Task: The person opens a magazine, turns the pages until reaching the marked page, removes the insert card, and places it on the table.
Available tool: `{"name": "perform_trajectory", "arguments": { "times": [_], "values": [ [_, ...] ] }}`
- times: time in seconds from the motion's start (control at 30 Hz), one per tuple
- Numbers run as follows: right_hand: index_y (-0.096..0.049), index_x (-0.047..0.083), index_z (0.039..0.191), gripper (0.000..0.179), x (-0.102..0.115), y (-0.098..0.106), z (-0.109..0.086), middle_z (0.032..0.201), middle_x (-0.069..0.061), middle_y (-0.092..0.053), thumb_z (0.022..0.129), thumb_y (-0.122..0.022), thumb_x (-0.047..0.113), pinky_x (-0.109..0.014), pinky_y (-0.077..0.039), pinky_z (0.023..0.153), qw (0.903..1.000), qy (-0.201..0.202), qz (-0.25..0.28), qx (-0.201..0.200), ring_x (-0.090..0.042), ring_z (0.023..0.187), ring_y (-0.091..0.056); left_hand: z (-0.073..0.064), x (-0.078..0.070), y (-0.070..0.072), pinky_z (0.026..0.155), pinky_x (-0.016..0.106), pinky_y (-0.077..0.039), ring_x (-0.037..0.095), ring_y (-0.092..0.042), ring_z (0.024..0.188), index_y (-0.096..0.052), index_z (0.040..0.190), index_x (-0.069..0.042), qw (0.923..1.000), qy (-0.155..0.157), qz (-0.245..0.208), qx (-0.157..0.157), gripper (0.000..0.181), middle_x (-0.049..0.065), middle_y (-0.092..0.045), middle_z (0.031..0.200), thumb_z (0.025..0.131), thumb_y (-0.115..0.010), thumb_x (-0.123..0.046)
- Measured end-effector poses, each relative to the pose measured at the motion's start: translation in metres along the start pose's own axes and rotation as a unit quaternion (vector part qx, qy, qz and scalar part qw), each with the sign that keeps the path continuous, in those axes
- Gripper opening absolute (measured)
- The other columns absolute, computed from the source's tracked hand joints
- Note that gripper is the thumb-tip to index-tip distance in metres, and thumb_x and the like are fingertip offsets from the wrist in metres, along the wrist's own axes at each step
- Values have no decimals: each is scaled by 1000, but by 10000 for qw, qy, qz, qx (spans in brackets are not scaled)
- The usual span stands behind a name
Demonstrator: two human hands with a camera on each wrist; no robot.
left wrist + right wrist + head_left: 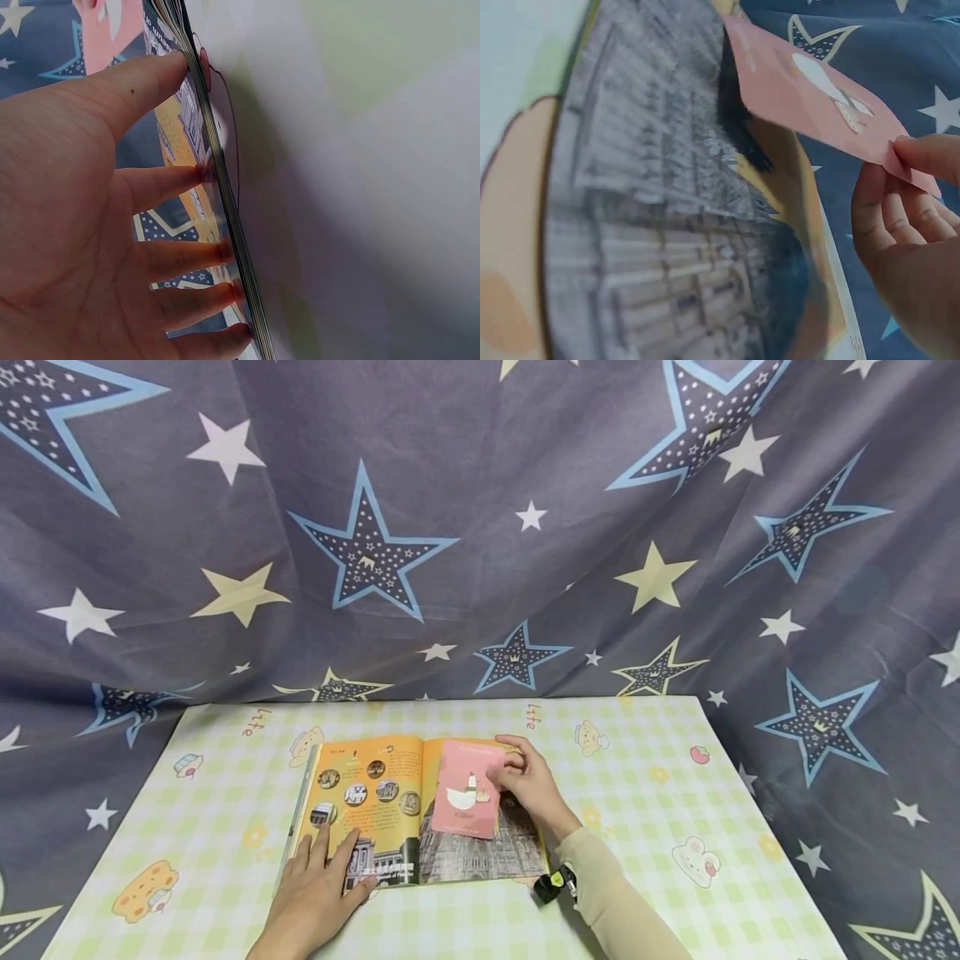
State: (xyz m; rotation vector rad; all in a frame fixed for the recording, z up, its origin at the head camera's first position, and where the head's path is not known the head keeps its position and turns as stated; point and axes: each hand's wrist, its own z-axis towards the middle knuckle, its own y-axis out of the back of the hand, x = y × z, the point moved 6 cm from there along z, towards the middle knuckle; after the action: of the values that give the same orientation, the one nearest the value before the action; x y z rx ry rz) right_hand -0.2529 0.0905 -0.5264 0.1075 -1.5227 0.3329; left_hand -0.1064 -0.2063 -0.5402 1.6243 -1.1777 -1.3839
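An open book [375, 843] with orange pages and photos lies on the table. Over its right page is a pink card [457, 814] with a white bird drawn on it. My right hand [528, 781] pinches the card's right edge between thumb and fingers. In the right wrist view the pink card [810, 97] tilts up off the page, with a dark shadow below it. My left hand [311, 889] rests with spread, straight fingers on the lower left of the left page. The left wrist view shows the left hand [97, 202] along the edge of the book [214, 142].
A green-and-white checked cloth [645, 827] with cartoon prints covers the table. Behind it hangs a dark blue-grey curtain [465, 568] with stars. A black strap device [555, 885] sits on the right wrist, close to the book's lower right corner.
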Motion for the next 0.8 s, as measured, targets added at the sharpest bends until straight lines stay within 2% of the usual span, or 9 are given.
{"name": "perform_trajectory", "arguments": {
  "times": [0.1,0.27,0.5,0.63,0.8],
  "values": [
    [-45,-5,142,58,4,5,-2,93,-18,-69,88,-65,-13,-27,-53,60,9996,-34,222,-195,-15,67,-62,0,0,0,105,80,-15,64,-11,138,-43,151,-6,10000,4,2,2,89,38,-17,155,89,-61,-67],
    [-49,-7,138,51,12,20,-6,94,-16,-72,90,-67,-8,-24,-55,65,9986,-29,-123,-518,-15,76,-68,0,0,1,105,80,-14,64,-11,138,-43,151,-6,10000,30,-20,25,90,38,-16,156,88,-61,-67],
    [-53,-4,136,47,22,46,-14,95,-17,-73,92,-69,-4,-19,-52,60,9943,-100,-680,-818,-11,71,-64,1,-1,1,104,81,-15,65,-12,137,-43,151,-6,10000,34,-27,21,89,38,-16,155,88,-63,-65],
    [-51,-3,137,49,26,64,-18,94,-15,-73,91,-68,-6,-20,-53,62,9921,-173,-677,-1040,-10,71,-65,1,-1,1,103,82,-15,65,-11,137,-43,151,-6,10000,49,-54,49,89,38,-16,155,88,-64,-65],
    [-49,-3,139,50,29,92,-21,88,-6,-73,92,-66,-8,-19,-53,61,9884,-376,-608,-1342,-9,70,-65,1,-1,2,104,81,-14,65,-11,137,-43,151,-6,9999,61,-66,61,89,38,-16,155,88,-64,-66]
  ]
}}
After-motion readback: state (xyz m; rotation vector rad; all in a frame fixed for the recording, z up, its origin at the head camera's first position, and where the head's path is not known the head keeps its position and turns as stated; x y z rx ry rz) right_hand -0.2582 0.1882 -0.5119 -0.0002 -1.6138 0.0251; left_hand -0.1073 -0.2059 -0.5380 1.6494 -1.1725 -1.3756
